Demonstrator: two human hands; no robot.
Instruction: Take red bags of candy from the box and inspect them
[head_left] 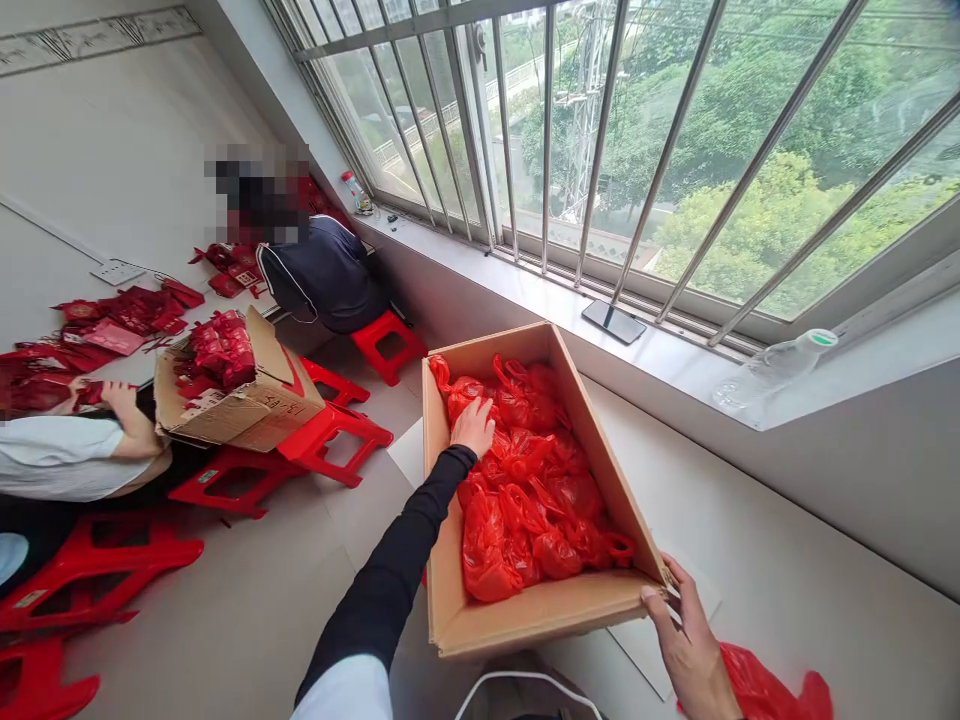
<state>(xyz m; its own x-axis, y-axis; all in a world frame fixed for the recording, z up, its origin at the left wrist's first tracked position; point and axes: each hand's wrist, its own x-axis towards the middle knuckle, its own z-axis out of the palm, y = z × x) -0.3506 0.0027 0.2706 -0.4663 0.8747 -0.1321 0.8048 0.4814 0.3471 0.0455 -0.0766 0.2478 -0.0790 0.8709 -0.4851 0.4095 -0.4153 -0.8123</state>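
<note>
A deep cardboard box (450, 625) stands in front of me, tilted in my view, with several knotted red plastic bags (517, 455) packed inside it. My left hand (474, 428), in a black sleeve, reaches over the box's left wall and rests on the bags there. Its fingers are partly stretched and lie on the red plastic; none seems wrapped round a bag. At the near right corner, my right hand (686, 635) grips the box's rim, thumb on the near side and fingers over the outside. What the bags contain is hidden.
Red plastic stools (337, 440) fill the left floor; one bears an open carton (247, 420) of red packets. Two people sit left, by red items. A phone (613, 322) and plastic bottle (772, 370) lie on the windowsill. A red bag (765, 685) lies lower right.
</note>
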